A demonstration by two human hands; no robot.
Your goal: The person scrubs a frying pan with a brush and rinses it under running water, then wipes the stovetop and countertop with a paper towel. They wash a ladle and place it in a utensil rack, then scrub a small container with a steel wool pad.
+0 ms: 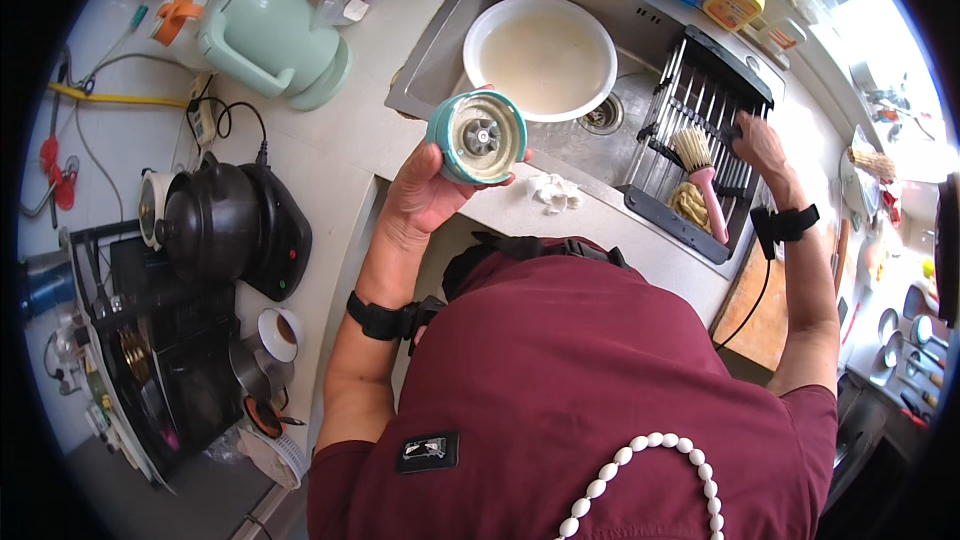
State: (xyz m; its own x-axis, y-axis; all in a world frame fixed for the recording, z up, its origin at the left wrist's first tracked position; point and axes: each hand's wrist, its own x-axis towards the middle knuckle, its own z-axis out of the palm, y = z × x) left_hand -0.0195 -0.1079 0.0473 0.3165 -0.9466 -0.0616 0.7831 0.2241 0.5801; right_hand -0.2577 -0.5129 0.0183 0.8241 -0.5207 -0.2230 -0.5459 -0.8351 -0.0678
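Note:
My left hand (420, 199) holds up a round teal blender blade base (448, 142) with a small metal blade hub in its middle. A pale film coats its inner surface. It is in front of the steel sink (435, 52), where a white basin (480, 82) holds cloudy, whitish water. My right hand (761, 146) is over the right side of a metal drying rack (656, 120) set across the sink. Its fingers are curled beside something dark there; whether they grip it is unclear. A pink-handled brush (705, 187) and a yellowish cloth (688, 206) lie on the rack.
A crumpled white cloth (555, 193) lies on the counter's front edge. To the left are a mint-green kettle (262, 30) and a dark pot (210, 225) by a black hot plate (289, 240). Bottles, including a yellow one (733, 1), line the back. A wooden board (750, 307) is at right.

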